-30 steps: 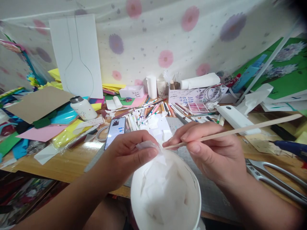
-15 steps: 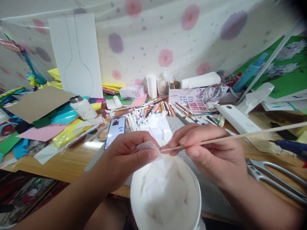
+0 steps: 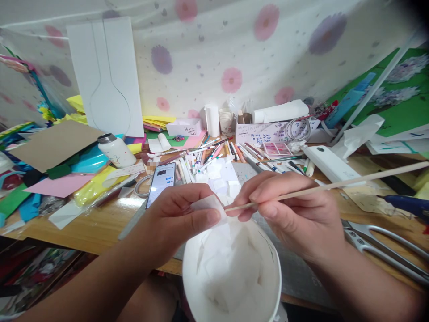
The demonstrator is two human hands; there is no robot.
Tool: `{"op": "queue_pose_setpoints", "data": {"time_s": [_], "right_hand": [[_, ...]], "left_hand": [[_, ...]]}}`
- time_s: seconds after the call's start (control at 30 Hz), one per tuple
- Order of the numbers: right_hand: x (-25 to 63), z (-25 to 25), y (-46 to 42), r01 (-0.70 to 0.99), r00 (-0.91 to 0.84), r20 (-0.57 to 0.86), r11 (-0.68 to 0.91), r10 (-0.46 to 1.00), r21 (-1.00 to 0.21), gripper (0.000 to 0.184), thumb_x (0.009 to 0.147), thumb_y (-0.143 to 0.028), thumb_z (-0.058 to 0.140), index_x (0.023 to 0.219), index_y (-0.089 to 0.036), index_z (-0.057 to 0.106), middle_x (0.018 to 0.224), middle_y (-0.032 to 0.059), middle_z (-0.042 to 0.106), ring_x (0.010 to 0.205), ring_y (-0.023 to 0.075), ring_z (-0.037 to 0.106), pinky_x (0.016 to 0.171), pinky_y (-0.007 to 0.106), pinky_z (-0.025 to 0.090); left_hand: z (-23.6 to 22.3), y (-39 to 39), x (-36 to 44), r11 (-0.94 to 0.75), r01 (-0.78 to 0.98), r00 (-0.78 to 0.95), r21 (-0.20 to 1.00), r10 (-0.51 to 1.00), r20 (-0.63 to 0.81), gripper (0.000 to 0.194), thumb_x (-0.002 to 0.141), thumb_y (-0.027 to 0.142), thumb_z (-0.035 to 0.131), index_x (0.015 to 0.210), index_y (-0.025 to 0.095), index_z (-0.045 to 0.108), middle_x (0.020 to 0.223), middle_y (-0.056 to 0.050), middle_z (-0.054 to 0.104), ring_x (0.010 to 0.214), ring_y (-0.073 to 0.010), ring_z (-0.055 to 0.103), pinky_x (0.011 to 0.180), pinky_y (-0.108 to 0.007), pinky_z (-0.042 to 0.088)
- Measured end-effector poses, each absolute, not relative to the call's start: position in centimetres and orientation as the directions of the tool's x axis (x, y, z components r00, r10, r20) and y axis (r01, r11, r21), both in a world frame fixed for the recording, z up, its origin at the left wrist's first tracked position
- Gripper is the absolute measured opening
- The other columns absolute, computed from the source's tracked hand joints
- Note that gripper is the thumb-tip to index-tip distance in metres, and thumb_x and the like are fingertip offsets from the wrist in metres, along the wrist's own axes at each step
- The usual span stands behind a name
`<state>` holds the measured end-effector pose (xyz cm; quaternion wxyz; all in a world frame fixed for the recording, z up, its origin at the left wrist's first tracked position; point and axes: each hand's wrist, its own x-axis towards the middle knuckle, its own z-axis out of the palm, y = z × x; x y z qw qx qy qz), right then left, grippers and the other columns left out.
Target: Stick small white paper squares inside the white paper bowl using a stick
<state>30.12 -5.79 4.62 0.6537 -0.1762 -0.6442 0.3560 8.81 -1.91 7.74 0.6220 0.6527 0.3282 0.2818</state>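
Observation:
My left hand (image 3: 187,214) pinches a small piece of thin white paper (image 3: 209,203) between thumb and fingers. In my right hand (image 3: 291,210) is a thin wooden stick (image 3: 348,182), held like a pen, its tip touching or nearly touching the paper's edge. Just below both hands sits a white bowl (image 3: 185,277), its mouth turned up toward me and white paper scraps visible inside. Behind the hands, more white paper pieces (image 3: 219,172) lie on the table, partly hidden by my fingers.
Silver scissors (image 3: 368,241) and a blue glue gun (image 3: 402,205) lie at the right. A phone (image 3: 161,183), many markers (image 3: 187,167) and a white bottle (image 3: 115,150) stand or lie farther back. Coloured paper (image 3: 60,185) covers the left side, and a grey cutting mat (image 3: 298,273) lies under the bowl area.
The outer end of the wooden stick has tipped upward slightly as it turns in my right fingers. The paper in my left hand looks flatter; both hands stay in place.

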Motion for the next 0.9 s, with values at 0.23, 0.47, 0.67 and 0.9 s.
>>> {"op": "queue_pose_setpoints", "data": {"time_s": [0.23,0.47,0.67,0.9], "right_hand": [[29.96,4.97,-5.75,-0.213,-0.065,0.721,0.696,0.690,-0.685,0.016,0.097,-0.020,0.072,0.107,-0.029,0.081,0.083,0.0023,0.080,0.088,0.0190,0.077,0.075,0.032,0.066],[30.00,4.80,-5.57,-0.202,-0.062,0.730,0.708,0.681,-0.677,0.020,0.094,-0.015,0.072,0.106,-0.028,0.082,0.084,0.0032,0.081,0.086,0.0195,0.078,0.078,0.032,0.067],[30.17,4.67,-5.82,-0.186,-0.075,0.709,0.689,0.701,-0.700,0.021,0.095,-0.016,0.072,0.108,-0.030,0.082,0.088,0.0043,0.081,0.085,0.0199,0.078,0.072,0.030,0.067],[30.43,4.22,-5.68,-0.160,-0.078,0.701,0.686,0.709,-0.710,0.022,0.094,-0.016,0.072,0.107,-0.031,0.080,0.088,0.0038,0.081,0.085,0.0213,0.077,0.076,0.034,0.066]], "left_hand": [[7.85,-2.02,8.81,-0.051,0.121,0.618,0.991,0.786,-0.035,0.028,0.082,0.038,0.072,0.066,0.018,0.060,0.062,0.005,0.044,0.060,-0.0114,0.037,0.055,-0.025,0.029],[7.50,-1.89,8.65,-0.260,0.181,0.641,0.949,0.762,0.087,0.025,0.087,0.035,0.067,0.069,0.019,0.062,0.066,0.004,0.050,0.061,-0.0118,0.043,0.056,-0.025,0.034],[7.51,-1.94,8.84,-0.283,0.194,0.638,0.940,0.764,0.098,0.019,0.085,0.029,0.067,0.069,0.019,0.063,0.065,0.005,0.051,0.060,-0.0111,0.045,0.054,-0.024,0.034],[7.71,-2.02,9.02,-0.252,0.265,0.618,0.931,0.785,0.037,0.015,0.081,0.032,0.067,0.073,0.019,0.067,0.066,0.004,0.055,0.058,-0.0114,0.043,0.054,-0.024,0.033]]}}
